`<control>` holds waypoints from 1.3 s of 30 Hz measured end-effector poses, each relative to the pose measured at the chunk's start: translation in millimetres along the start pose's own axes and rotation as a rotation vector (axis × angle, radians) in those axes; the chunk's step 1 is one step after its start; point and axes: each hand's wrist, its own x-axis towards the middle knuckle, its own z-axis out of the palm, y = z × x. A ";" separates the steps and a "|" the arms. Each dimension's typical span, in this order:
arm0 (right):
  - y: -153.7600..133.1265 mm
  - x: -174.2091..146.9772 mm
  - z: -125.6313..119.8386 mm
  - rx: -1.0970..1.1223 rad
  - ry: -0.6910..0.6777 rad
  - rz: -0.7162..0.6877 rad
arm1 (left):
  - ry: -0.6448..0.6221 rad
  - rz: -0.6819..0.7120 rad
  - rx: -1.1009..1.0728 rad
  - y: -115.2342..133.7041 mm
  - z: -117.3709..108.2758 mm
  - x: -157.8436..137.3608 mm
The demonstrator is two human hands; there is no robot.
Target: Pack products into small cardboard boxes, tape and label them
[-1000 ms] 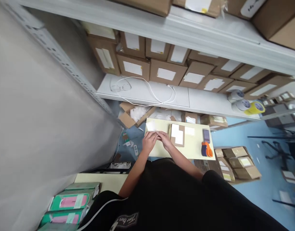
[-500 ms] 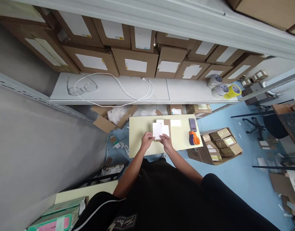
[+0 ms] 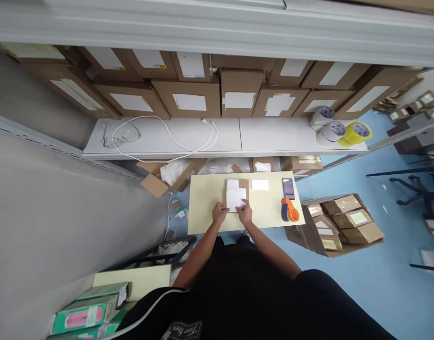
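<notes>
A white paper label lies over a small brown cardboard box on the pale yellow table. Another white piece of paper shows just above it on the box. My left hand pinches the label's lower left corner. At its lower right edge, my right hand has its thumb and fingers closed on the paper, against the box. A white stack of paper slips lies right of the box. Further right are an orange tape dispenser and a dark phone-like device.
Above the table runs a grey shelf with labelled cartons, a white cable, eyeglasses and tape rolls. An open carton of parcels stands on the floor at right. An open box sits behind left.
The label, held up in both hands before, now lies down on the box. My hands have lowered with it. The head view has shifted slightly.
</notes>
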 end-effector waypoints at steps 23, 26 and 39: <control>-29.1 4.5 -6.6 -0.421 -0.219 0.082 | 0.085 -0.135 0.319 26.7 6.3 -1.5; -35.3 8.5 -11.2 -0.460 -0.252 0.089 | 0.095 -0.141 0.403 34.0 2.3 -1.5; -37.1 18.8 -22.4 -0.565 -0.340 0.049 | -0.054 -0.196 0.776 40.0 -17.8 16.4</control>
